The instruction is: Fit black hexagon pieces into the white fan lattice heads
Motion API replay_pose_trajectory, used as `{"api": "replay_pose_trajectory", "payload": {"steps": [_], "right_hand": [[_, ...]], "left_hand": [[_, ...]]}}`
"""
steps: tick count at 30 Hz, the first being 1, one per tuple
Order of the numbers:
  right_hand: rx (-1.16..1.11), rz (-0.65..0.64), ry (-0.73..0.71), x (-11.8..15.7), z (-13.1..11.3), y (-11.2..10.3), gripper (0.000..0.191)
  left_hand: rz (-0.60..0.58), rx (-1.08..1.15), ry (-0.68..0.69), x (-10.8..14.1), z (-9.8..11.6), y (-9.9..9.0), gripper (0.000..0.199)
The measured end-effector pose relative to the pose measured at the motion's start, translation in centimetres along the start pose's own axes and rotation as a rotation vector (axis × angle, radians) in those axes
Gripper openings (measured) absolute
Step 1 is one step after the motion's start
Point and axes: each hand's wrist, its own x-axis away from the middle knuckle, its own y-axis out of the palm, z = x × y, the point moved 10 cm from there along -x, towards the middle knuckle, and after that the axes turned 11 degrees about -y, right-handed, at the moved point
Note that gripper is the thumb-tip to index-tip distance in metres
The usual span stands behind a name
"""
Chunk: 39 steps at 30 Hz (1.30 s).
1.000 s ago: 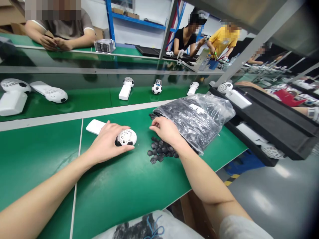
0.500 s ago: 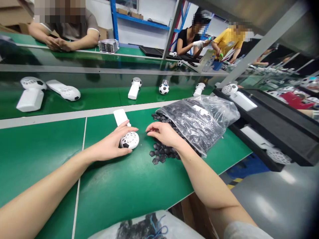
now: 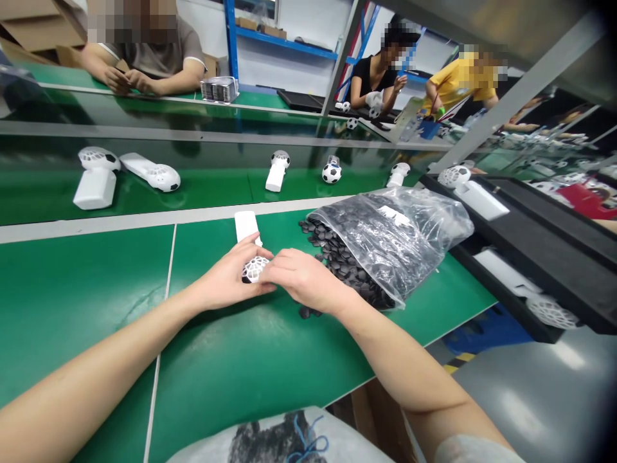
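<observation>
The left hand [image 3: 226, 273] was clamped around the perforated head [image 3: 254, 266] of the white unit, whose handle [image 3: 247, 227] pointed to 12 o'clock over the green table [image 3: 231, 379]. The right hand [image 3: 301, 280] met the head from 3 o'clock; whether it gripped a part could not be determined. Black pieces [image 3: 344, 262] lay at the mouth of a clear plastic bag [image 3: 400, 235], toward 3 o'clock from the unit.

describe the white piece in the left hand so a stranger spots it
On the green table, find the clear bag. Left of it is a white piece with a round lattice head and flat handle. Unlike the similar pieces behind, it is in the left hand.
</observation>
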Motion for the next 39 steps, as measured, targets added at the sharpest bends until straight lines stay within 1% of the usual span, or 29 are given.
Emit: {"api": "replay_pose_trajectory", "payload": {"steps": [1,3,5,6,9,12,16,18,20,22,26,28,30,32,33,34,36,39], "right_hand": [[-0.051,0.023,0.040,0.0,0.3,0.0,0.017],[-0.184,0.073,0.173,0.3,1.5,0.0,0.008],[-0.312,0.113,0.285,0.7,2.5,0.3,0.007],[-0.356,0.128,0.311,0.8,2.8,0.4,0.009],[-0.413,0.151,0.310,0.8,2.9,0.6,0.010],[-0.457,0.171,0.292,0.7,2.9,0.6,0.010],[-0.465,0.120,0.249,0.3,2.6,0.9,0.012],[-0.468,0.122,0.238,0.3,2.6,0.9,0.012],[-0.475,0.161,0.257,0.4,3.0,0.7,0.013],[-0.480,0.192,0.292,0.6,3.6,0.8,0.019],[-0.451,0.193,0.407,1.4,5.1,0.8,0.032],[-0.422,0.154,0.494,2.3,6.0,0.5,0.030],[-0.322,0.061,0.633,4.0,7.3,0.0,0.021],[-0.168,-0.085,0.796,6.3,8.7,-0.5,0.015],[-0.100,-0.158,0.858,7.4,9.2,-0.7,0.015],[-0.056,-0.221,0.898,8.2,9.5,-0.7,0.015],[-0.039,-0.298,0.915,9.0,9.8,-0.2,0.012],[-0.040,-0.285,0.858,8.6,9.8,0.4,0.008]], "left_hand": [[-0.003,0.004,0.016,0.0,0.1,0.0,0.043],[-0.021,0.004,0.040,0.1,0.3,0.1,0.038],[-0.038,-0.005,0.046,0.1,0.3,0.1,0.039],[-0.046,-0.010,0.047,0.1,0.3,0.1,0.041],[-0.063,-0.019,0.045,0.2,0.2,0.1,0.044],[-0.057,-0.023,0.041,0.2,0.1,0.1,0.043],[-0.072,-0.023,0.043,0.3,0.1,0.1,0.043],[-0.083,-0.019,0.053,0.3,0.2,0.2,0.042],[-0.088,-0.021,0.067,0.2,0.4,0.3,0.040],[-0.085,-0.032,0.077,0.2,0.6,0.4,0.039],[-0.068,-0.033,0.087,0.3,0.7,0.4,0.041],[-0.077,-0.032,0.097,0.4,0.8,0.5,0.043],[-0.050,-0.064,0.075,0.4,0.4,0.2,0.043],[0.022,-0.106,-0.010,0.1,-0.7,-0.8,0.044],[0.049,-0.114,-0.059,0.0,-1.3,-1.2,0.044],[0.051,-0.107,-0.103,-0.1,-1.8,-1.6,0.046],[-0.013,-0.051,-0.152,-0.3,-2.5,-1.7,0.049],[-0.147,0.041,-0.138,-0.2,-2.4,-1.1,0.052]]}}
